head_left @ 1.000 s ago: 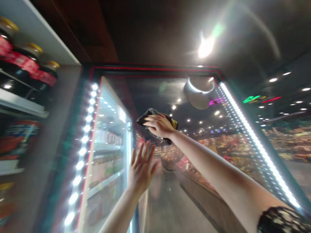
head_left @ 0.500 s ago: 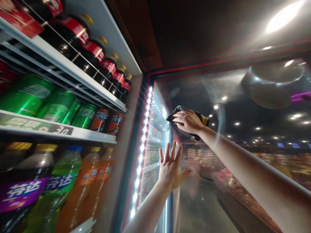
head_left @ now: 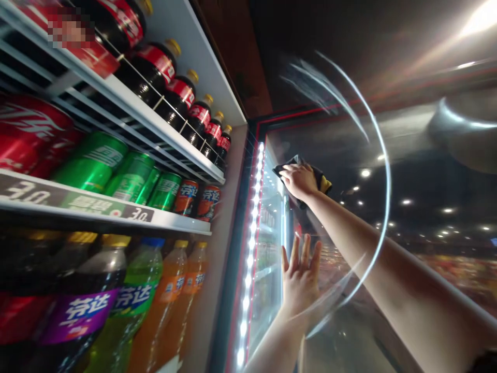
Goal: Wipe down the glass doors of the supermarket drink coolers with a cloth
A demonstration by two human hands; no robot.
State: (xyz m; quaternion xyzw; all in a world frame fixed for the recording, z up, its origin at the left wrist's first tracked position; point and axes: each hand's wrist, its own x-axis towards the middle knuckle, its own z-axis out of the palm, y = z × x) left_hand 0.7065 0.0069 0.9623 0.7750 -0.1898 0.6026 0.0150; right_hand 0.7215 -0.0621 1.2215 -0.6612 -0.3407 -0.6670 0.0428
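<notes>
My right hand [head_left: 298,181] presses a dark cloth with a yellow patch [head_left: 324,184] against the glass door [head_left: 341,155], close to its upper left corner. The fingers lie over the cloth and partly hide it. Lower down, my left hand [head_left: 301,277] is raised against the same door with its fingers spread and nothing in it. It is beside the lit strip of the door frame. Whether the left palm rests fully on the glass is hard to tell.
On the left, an open drinks cooler has a wire-railed shelf [head_left: 171,111] of cola bottles [head_left: 184,88]. Below are green cans [head_left: 134,173], orange cans [head_left: 209,202] and soda bottles [head_left: 134,300]. The LED strip [head_left: 252,238] runs down the door's side.
The view has turned left, so the shelves appear farther right. My right hand and the cloth have shifted up and left toward the door corner. My left hand stays spread near the frame.
</notes>
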